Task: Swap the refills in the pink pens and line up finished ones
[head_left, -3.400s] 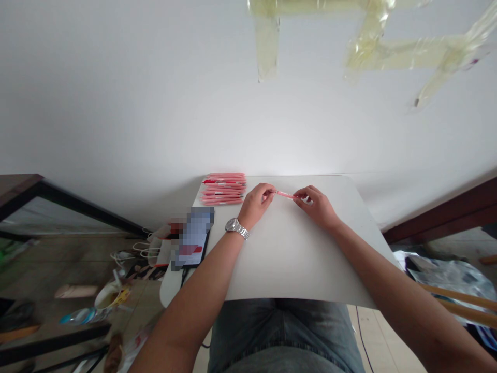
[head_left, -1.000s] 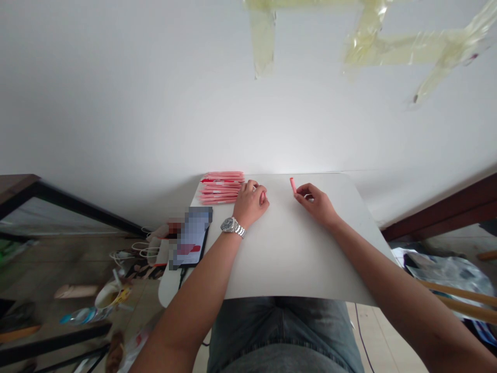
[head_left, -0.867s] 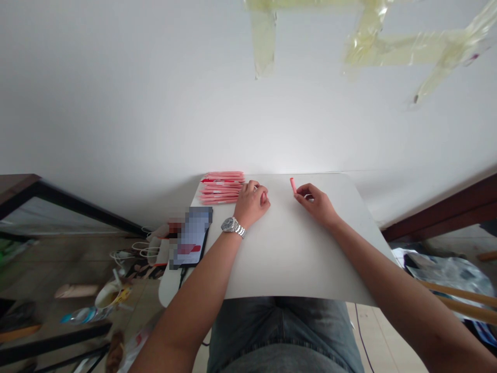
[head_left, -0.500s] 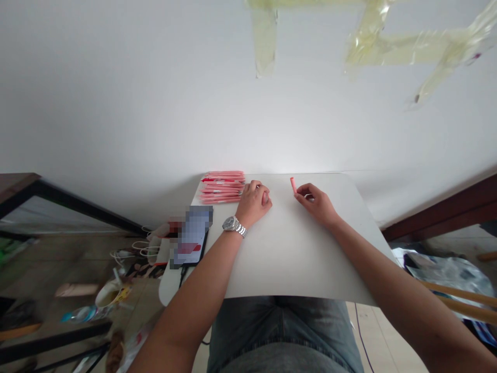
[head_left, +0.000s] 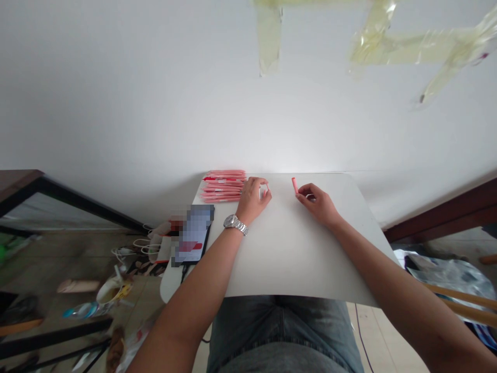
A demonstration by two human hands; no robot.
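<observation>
My right hand (head_left: 313, 202) pinches a short pink pen cap (head_left: 294, 185) between thumb and fingertips; it stands nearly upright over the white table. My left hand (head_left: 254, 199), with a metal watch (head_left: 235, 224) on the wrist, is at the right end of a stack of pink pens (head_left: 223, 192). Its thumb and forefinger curve around a gap, and a thin pink piece (head_left: 267, 187) shows between their tips. The other fingers are curled and partly hidden. The pens lie side by side in clear wrapping, with a brighter red strip among them.
A phone (head_left: 195, 235) with a cable lies at the left edge of the white table (head_left: 289, 259). Behind is a white wall with yellowish tape (head_left: 268, 41). Cups, a bottle (head_left: 83, 312) and bags clutter the floor at left; a plastic bag (head_left: 450, 274) is at right.
My left thumb and forefinger have spread apart, showing a gap with the thin pink piece. My right hand keeps its hold on the pen cap. The view has shifted slightly.
</observation>
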